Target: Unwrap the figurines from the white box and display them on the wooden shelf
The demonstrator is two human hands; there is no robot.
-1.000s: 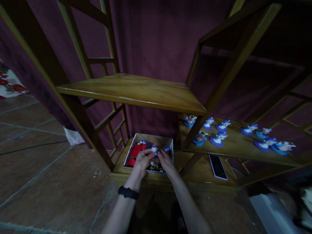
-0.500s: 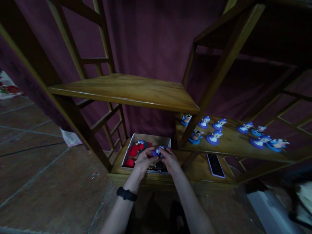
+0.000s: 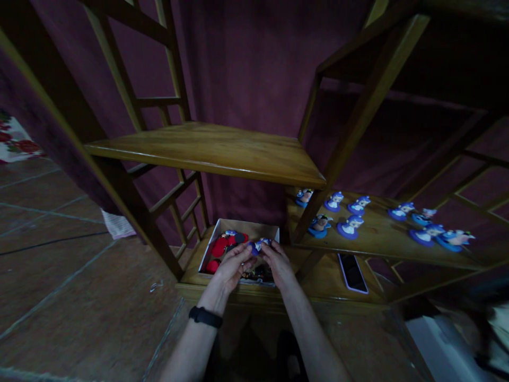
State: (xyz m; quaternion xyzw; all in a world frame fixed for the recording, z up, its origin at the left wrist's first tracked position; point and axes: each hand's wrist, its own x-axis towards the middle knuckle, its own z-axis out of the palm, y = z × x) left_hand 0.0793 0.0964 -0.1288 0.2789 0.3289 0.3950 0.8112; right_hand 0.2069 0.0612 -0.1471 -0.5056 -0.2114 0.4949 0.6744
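Note:
Between my two hands is a small purple-and-white figurine (image 3: 260, 246), lying on its side over an open box. My left hand (image 3: 234, 265) grips its left end, the purple base, and wears a black band at the wrist. On the other end, the fingers of my right hand (image 3: 278, 263) are closed. Below, the white-walled cardboard box (image 3: 260, 230) holds several figurines with red bases (image 3: 219, 246) and some dark ones (image 3: 258, 272), partly hidden by my hands.
To the right, several purple-based figurines (image 3: 350, 227) and blue-based figurines (image 3: 319, 226) stand on a wooden shelf (image 3: 377, 239). A phone (image 3: 353, 273) lies on the lower board. Above the box juts a bare wooden shelf (image 3: 207, 151), with a slanting post (image 3: 350, 127) beside it.
The figurine has turned slightly in my fingers, its purple base shifting left toward my left hand. Both hands stay over the box; the view has moved a little.

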